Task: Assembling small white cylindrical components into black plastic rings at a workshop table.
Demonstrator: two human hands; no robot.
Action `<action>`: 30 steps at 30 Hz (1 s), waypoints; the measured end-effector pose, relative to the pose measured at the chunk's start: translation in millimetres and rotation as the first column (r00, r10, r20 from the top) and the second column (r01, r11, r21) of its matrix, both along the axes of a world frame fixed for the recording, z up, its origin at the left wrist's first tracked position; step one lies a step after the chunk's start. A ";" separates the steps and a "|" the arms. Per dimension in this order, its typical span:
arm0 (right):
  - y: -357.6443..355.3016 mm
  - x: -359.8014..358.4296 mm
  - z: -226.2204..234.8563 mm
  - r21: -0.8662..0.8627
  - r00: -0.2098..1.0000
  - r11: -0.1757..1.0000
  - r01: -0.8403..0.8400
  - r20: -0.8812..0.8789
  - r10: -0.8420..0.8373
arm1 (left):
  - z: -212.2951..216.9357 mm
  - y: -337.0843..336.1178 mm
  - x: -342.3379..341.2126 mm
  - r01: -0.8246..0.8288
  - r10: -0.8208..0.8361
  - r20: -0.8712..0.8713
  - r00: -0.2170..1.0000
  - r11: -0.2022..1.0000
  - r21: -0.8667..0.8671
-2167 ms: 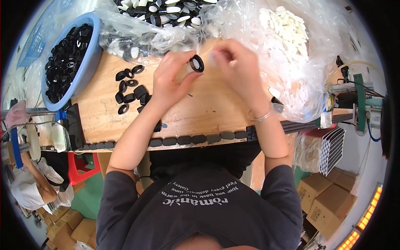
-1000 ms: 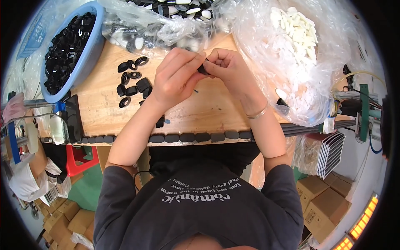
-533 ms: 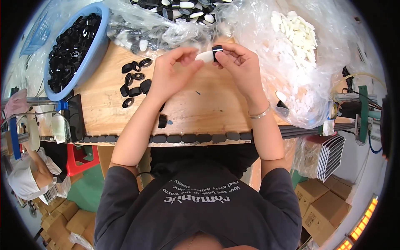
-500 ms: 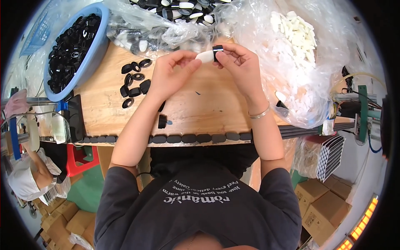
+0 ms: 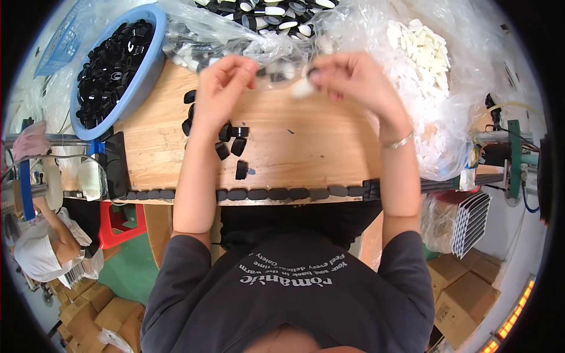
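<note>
My right hand (image 5: pixel 362 79) pinches a white oval piece with a black ring-shaped cap (image 5: pixel 303 88) on its upper end, between thumb and fingertips. Motion blurs that piece, and its white end points down to the left. My left hand (image 5: pixel 223 85) is apart from it, fingers loosely curled, with nothing seen in them. Both hands are above the wooden table (image 5: pixel 294 153), close to the clear plastic sheeting. Several loose black caps (image 5: pixel 238 146) lie beside and partly behind my left forearm.
A blue basin (image 5: pixel 154 65) full of black caps stands at the left. White pieces (image 5: pixel 419 53) are heaped on plastic at the right; capped pieces (image 5: pixel 271 16) are piled at the back. Dark oval pads (image 5: pixel 276 193) line the near edge. Another person (image 5: pixel 47 241) sits at far left.
My left hand has let go of the white piece and moved away up and left. My right hand has turned the capped piece downward. The view has shifted slightly.
</note>
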State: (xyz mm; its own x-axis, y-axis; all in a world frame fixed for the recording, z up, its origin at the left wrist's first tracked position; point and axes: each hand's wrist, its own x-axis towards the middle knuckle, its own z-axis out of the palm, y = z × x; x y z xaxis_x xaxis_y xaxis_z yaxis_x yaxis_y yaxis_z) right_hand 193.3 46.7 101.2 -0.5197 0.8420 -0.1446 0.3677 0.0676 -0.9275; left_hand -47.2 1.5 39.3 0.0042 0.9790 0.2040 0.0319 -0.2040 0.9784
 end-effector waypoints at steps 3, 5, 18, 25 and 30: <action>29.2 -20.5 16.9 0.272 0.815 0.908 0.320 -0.568 -0.117 | 8.6 -2.2 -10.9 -0.221 0.197 -0.505 0.840 0.975 0.011; 45.6 -21.3 38.3 0.391 0.858 0.822 0.414 -0.469 -0.209 | 2.6 -2.5 -22.5 -0.322 0.378 -0.874 0.305 0.905 0.279; 67.8 143.1 -82.1 0.605 0.793 0.732 0.314 0.256 -0.552 | -22.7 -4.9 -15.0 -0.095 0.042 -0.915 0.401 0.995 0.004; 66.1 134.2 -73.6 0.606 0.672 0.738 0.297 0.417 -0.613 | -29.4 -3.8 9.5 0.119 0.133 -0.895 0.426 0.972 0.202; 76.4 209.4 -65.2 0.716 0.533 0.565 0.411 0.313 -0.786 | -24.3 -4.5 25.9 0.246 0.067 -0.863 0.500 0.945 0.216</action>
